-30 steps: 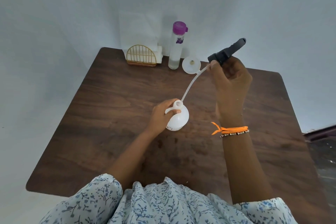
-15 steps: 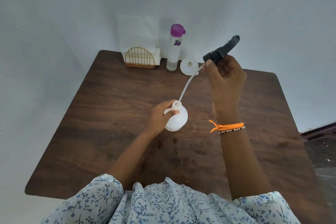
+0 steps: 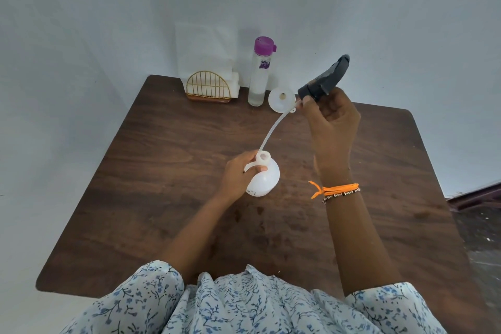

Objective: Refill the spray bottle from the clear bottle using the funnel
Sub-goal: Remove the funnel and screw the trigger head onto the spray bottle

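A round white spray bottle (image 3: 264, 177) stands on the middle of the dark wooden table (image 3: 162, 171), its neck uncovered. My left hand (image 3: 238, 173) grips it by the handle and side. My right hand (image 3: 332, 127) holds the black spray head (image 3: 325, 80) up in the air, to the right of the bottle. The head's long white dip tube (image 3: 272, 130) slants down, and its lower end is at the bottle's neck. A white funnel (image 3: 282, 99) lies at the back of the table. Left of the funnel stands the clear bottle (image 3: 260, 73) with a purple cap.
A gold wire napkin holder (image 3: 208, 88) with white napkins stands at the back left of the table, against the pale wall. The table's right edge borders a dark floor area (image 3: 479, 225). My floral sleeves fill the bottom of the view.
My right hand has lifted the spray head a little further up and away, drawing the dip tube out until only its tip is at the neck. My left hand keeps its grip on the bottle.
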`<state>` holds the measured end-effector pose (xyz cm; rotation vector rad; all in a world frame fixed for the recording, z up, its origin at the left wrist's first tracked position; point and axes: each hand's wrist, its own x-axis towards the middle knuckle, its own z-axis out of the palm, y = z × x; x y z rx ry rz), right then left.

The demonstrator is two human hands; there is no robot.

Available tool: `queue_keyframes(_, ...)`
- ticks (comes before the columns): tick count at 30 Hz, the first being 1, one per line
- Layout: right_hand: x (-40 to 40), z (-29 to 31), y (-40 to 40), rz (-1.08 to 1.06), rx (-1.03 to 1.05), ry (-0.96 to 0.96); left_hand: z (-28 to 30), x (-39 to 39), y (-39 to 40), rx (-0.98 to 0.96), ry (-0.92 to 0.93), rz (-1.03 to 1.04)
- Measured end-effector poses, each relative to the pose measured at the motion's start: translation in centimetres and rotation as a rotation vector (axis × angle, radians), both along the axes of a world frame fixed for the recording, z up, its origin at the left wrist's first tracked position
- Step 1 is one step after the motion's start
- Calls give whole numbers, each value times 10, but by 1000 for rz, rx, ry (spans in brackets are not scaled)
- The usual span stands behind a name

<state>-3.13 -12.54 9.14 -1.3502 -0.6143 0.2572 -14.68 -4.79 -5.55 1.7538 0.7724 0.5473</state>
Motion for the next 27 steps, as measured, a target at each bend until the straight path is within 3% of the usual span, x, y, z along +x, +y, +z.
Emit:
queue_keyframes(8,7,1,0,30,-17,-19,-1,1,0,5,-2,7)
queue_keyframes(17,9,-68,-5,325,-443,-116,-3,0,2,8,3,10)
queue_keyframes(22,6,-84,-6,410,-522,-92,-5,0,3,-15,30,8)
queue_keyframes(27,6,-96,-7,440,-586,-188,-5,2,4,-29,37,-18)
